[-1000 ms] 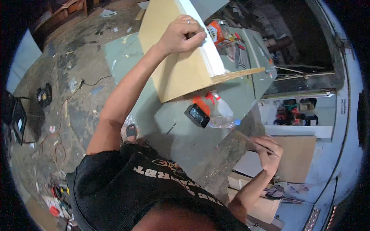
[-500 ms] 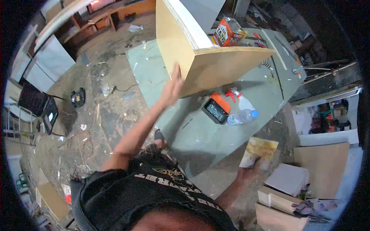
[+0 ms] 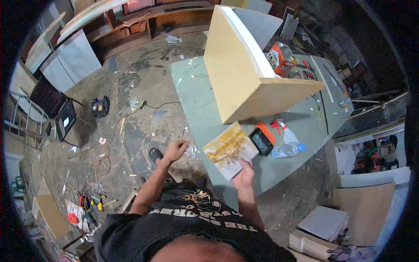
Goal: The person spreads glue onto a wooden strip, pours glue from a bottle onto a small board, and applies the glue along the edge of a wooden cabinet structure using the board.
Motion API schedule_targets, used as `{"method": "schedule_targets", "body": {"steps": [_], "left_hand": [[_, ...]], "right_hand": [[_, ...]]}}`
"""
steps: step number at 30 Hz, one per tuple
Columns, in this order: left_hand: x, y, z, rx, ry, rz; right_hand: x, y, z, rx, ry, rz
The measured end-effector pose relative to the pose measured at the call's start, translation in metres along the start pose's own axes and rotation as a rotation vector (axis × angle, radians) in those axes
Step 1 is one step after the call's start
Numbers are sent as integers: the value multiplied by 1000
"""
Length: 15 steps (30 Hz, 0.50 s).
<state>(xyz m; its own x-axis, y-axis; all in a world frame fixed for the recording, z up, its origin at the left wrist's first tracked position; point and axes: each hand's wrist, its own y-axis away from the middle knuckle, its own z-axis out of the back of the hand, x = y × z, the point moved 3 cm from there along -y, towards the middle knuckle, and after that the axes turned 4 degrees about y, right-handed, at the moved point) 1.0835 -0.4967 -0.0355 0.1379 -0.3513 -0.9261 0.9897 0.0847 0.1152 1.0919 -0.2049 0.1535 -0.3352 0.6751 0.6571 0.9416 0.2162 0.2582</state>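
Note:
My right hand [image 3: 244, 175] grips a flat pale board [image 3: 230, 148] smeared with yellow-brown glue-like stuff, its thumb on top. The board is tilted over the near left edge of the grey-green table [image 3: 192, 94]. My left hand [image 3: 175, 152] hangs over the floor left of the table, fingers curled, with nothing visible in it. Beyond the board, light wooden panels joined at a corner [image 3: 238, 72] stand on the table, their inner face white. Right of the board lie a black tub [image 3: 261, 142] with an orange part [image 3: 266, 132], a red-trigger spray bottle [image 3: 286, 133] and a blue-capped clear bottle [image 3: 285, 150].
An orange-and-white metal can [image 3: 281, 60] stands behind the panels. Hand tools lie on the table's far right. Left, a black chair [image 3: 46, 100], a black bag [image 3: 100, 107] and a cord [image 3: 161, 105] are on the littered floor. Stacked boards [image 3: 323, 222] stand at lower right.
My left hand has left the wooden panel and come back toward me, its fingers now curled. My right hand has swung the smeared board left and up, in front of me.

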Motion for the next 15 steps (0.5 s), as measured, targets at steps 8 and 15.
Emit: {"method": "schedule_targets", "body": {"steps": [8, 15], "left_hand": [[308, 182, 180, -612, 246, 767], [330, 333, 262, -767, 334, 903]], "right_hand": [[-120, -120, -147, 235, 101, -239], [-219, -181, -255, 170, 54, -355]]}}
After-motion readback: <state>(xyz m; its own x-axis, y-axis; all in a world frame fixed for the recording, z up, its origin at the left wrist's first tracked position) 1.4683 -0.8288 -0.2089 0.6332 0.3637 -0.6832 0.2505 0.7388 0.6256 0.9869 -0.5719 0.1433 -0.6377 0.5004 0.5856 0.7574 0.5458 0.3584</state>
